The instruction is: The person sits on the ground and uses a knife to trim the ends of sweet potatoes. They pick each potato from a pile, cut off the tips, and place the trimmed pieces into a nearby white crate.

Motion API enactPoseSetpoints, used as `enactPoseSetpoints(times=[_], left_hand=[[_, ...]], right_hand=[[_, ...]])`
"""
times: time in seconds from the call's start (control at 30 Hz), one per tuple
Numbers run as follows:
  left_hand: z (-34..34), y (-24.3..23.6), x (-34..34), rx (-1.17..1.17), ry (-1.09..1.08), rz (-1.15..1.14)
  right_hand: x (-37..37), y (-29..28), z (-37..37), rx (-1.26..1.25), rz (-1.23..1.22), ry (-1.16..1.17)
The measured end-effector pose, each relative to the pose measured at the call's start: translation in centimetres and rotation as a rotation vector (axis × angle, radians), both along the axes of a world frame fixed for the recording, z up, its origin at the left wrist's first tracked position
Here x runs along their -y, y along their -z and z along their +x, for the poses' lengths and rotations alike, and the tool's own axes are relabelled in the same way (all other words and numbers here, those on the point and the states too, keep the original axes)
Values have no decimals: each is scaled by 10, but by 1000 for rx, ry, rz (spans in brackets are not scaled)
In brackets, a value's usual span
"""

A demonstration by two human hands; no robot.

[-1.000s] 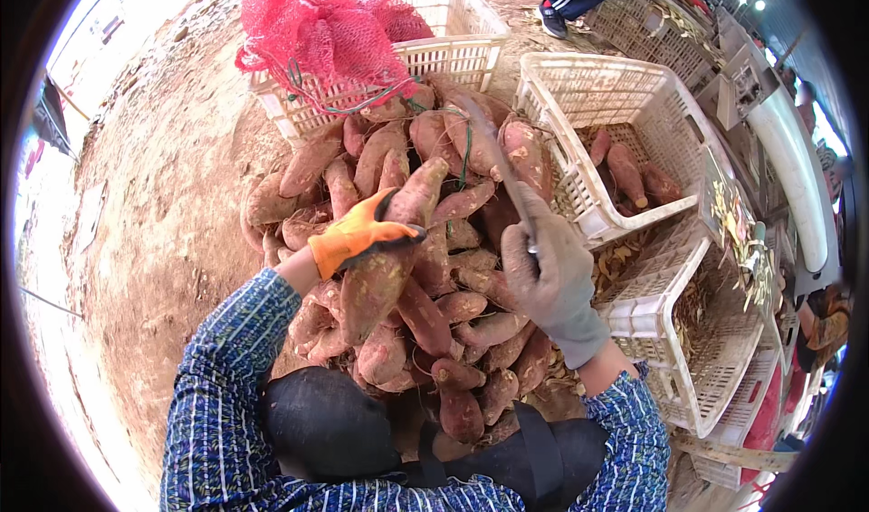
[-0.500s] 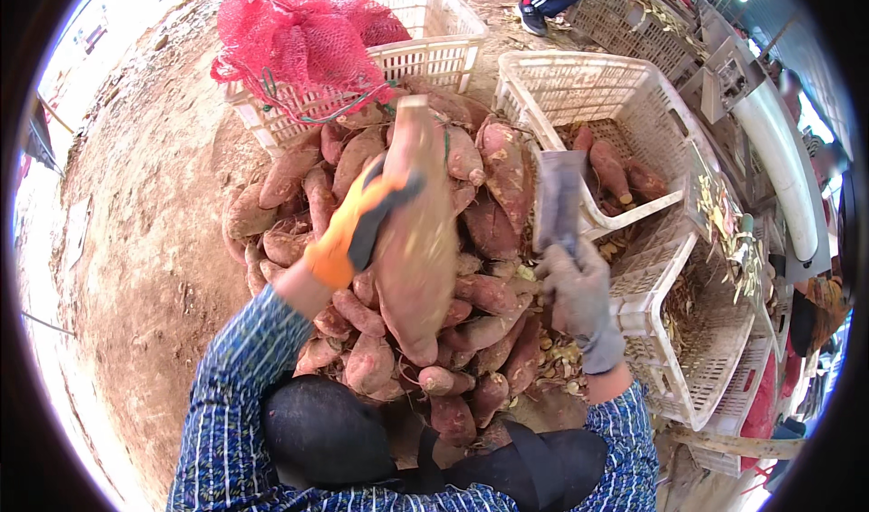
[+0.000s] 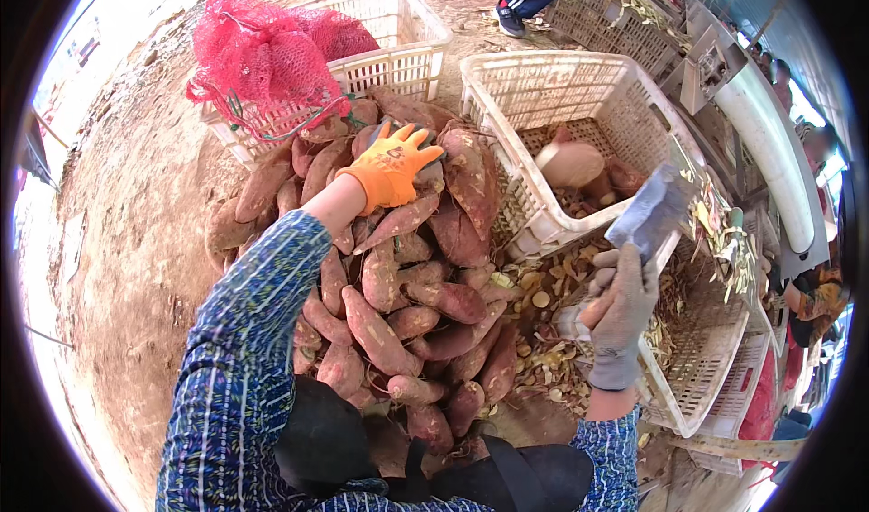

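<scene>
Freed of the long tuber it held half a second ago, the orange-gloved left hand (image 3: 391,168) now spreads its fingers over the heaped sweet potatoes (image 3: 376,331), reddish, tapered and blotched with tan. One pale-faced tuber (image 3: 570,163) shows inside a white crate (image 3: 534,97); the grey-gloved right hand (image 3: 625,313) grips a broad-bladed knife (image 3: 652,209).
</scene>
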State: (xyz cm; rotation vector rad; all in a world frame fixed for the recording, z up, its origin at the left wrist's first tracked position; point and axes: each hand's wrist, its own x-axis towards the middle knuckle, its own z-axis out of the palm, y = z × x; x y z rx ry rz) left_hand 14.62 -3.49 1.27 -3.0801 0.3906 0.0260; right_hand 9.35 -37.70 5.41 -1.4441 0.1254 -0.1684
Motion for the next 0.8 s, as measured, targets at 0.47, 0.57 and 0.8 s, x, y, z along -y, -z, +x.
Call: enactPoseSetpoints(times=[0.47, 0.57, 0.8], left_hand=[[-63, -1, 21, -102, -308, -861], [-80, -7, 3, -78, -207, -905], [-107, -15, 18, 22, -200, -679]], right_hand=[[-43, 33, -21, 734, -898, -347], [-71, 7, -38, 793, -1063, -445], [-89, 32, -19, 187, -1009, -700]])
